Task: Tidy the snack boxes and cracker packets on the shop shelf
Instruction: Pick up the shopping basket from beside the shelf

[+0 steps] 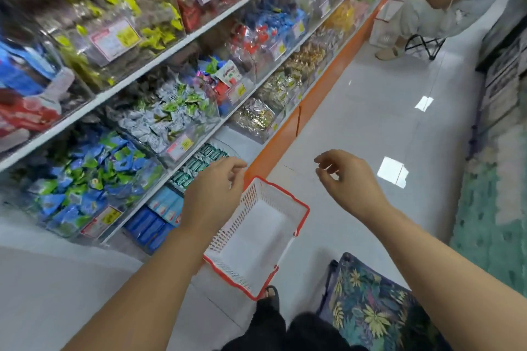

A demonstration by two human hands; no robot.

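Lying flat on the bottom shelf (242, 141), the dark blue boxes (149, 226) sit side by side at its near end. A few pale blue boxes (168, 204) with small red marks sit just beyond them. Further along, green packets (196, 164) are lined up in tight rows that run along the shelf's length. The picture is blurred, so I cannot tell which way the boxes' long sides point.

The left hand (212, 188) hovers in front of the pale blue boxes, above the near rim of the basket. Its grip is slack, with the fingers loosely curled around nothing. The right hand (348, 179) hangs over the floor (370, 111), well apart from the shelf, with its grip equally loose and empty.

A white basket (296, 202) with a red rim stands on the floor just beside the shelf's orange base strip (313, 94), between the person's arms and the low boxes. Clear bins (159, 120) of wrapped sweets with price tags (179, 147) fill the shelves above. A floral bag (368, 310) lies by the person's feet. Far down the aisle another person (427, 8) sits on a folding stool (425, 43).
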